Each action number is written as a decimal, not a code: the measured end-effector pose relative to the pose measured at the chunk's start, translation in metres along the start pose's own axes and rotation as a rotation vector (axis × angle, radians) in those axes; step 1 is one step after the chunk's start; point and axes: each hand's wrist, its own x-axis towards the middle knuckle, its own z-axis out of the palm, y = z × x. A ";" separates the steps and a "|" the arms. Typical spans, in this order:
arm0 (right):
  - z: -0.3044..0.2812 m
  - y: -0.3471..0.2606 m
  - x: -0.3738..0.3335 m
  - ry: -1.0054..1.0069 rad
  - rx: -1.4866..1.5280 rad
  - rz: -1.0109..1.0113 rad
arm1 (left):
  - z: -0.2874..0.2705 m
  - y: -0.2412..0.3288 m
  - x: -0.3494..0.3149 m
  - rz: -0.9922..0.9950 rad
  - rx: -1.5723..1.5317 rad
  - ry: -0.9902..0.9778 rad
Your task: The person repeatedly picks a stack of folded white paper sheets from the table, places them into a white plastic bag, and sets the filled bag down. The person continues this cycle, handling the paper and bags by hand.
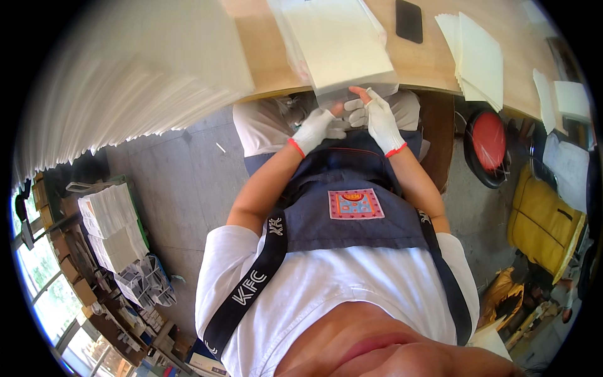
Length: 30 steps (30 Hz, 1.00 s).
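My hands wear white knit gloves with red cuffs, and a bare fingertip shows on each. They are close together over my lap, just below the table's front edge. A cream stack of paper sheets [342, 50] lies on the table inside a clear plastic bag [333, 95], whose near end hangs past the edge. My left hand [318, 129] has its bare fingertip by the bag's lower edge, its fingers apart. My right hand [379, 118] points its bare fingertip at the bag's near end, other fingers spread toward the left hand. No grip on the plastic shows.
A tall pile of white sheets [157, 69] fills the table's left side. A black phone [409, 21] and fanned cream sheets [478, 56] lie to the right. On the floor stand a red round stool [488, 141] and a yellow bag [544, 217]. Paper bundles [113, 220] sit at left.
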 end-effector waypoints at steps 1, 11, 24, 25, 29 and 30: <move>0.005 -0.007 -0.006 -0.034 -0.144 -0.027 | -0.005 0.002 -0.002 0.009 -0.022 0.045; 0.045 -0.011 0.016 -0.176 -1.648 -0.661 | -0.044 0.009 0.004 0.249 0.143 0.185; -0.026 -0.057 -0.011 0.042 -0.636 -0.162 | -0.034 0.021 -0.018 0.233 0.161 0.275; -0.009 -0.054 -0.012 -0.006 -0.675 -0.150 | -0.029 0.026 -0.019 0.238 0.197 0.270; 0.039 -0.027 0.007 -0.194 -1.335 -0.638 | -0.035 0.026 -0.017 0.226 0.202 0.216; 0.045 -0.021 0.012 -0.211 -1.448 -0.641 | -0.036 0.025 -0.017 0.237 0.198 0.226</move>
